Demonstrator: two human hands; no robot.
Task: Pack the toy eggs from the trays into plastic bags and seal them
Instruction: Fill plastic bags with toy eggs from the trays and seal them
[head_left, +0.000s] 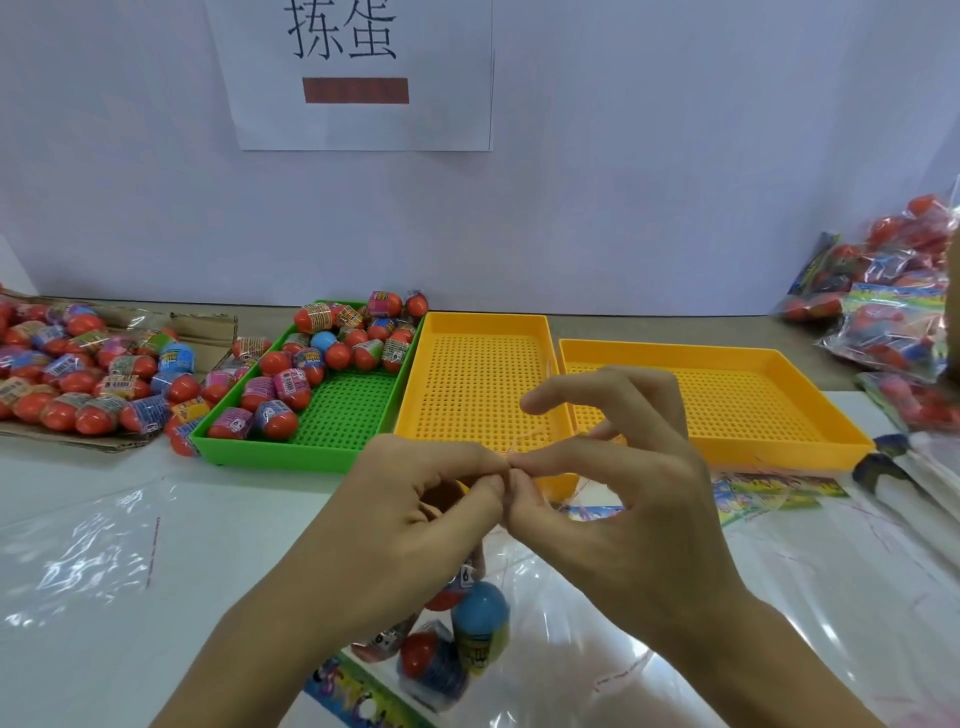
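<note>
Progress: we see sealed bags (883, 291) far right | left hand (415, 514), right hand (613, 493) pinch shut bag (457, 649) of eggs below | green tray (311, 395) half full, we judge more remains.

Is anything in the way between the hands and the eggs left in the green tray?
Nothing visible is. The left hand and right hand pinch the bag top; only bare table lies toward the green tray and its eggs.

Glossy plastic is seen in the toy eggs (332, 358), and perforated matt plastic in the green tray (358, 410) and yellow trays (727, 400). Clear, shiny film forms the bag (545, 623); cardboard (208, 327) lies at nine o'clock.
</note>
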